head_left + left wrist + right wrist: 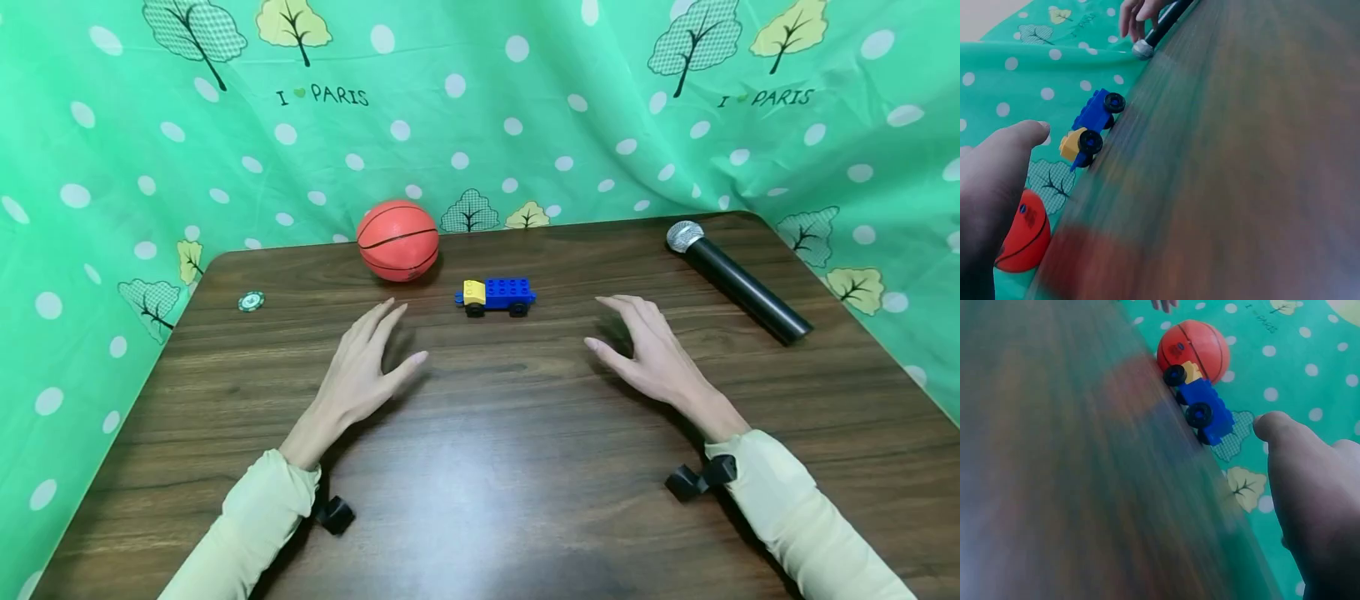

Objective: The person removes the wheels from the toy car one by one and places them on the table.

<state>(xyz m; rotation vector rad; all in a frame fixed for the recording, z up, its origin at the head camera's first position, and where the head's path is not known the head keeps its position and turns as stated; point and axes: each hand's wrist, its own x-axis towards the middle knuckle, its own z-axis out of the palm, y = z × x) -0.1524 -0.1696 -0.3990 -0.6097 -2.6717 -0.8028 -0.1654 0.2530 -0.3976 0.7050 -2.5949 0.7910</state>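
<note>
My left hand (362, 367) hovers over or rests on the table left of centre, fingers extended and thumb apart, holding nothing. To the right, my right hand (648, 350) has a similar pose, with nothing in its grasp. Between and beyond them stands a toy truck (497, 297) with a yellow cab, a blue studded bed and black wheels. An orange-red toy basketball (398, 241) sits behind my left fingertips. Beyond my right hand lies a black microphone (738, 283) with a silver head. A green and white poker chip (251, 301) lies flat at the far left.
The dark wood table (480, 467) has a glossy top. Behind it and along its sides hangs a green curtain (465, 108) with white dots and printed trees. The basketball stands close to the table's back edge. Small black devices are strapped at both wrists.
</note>
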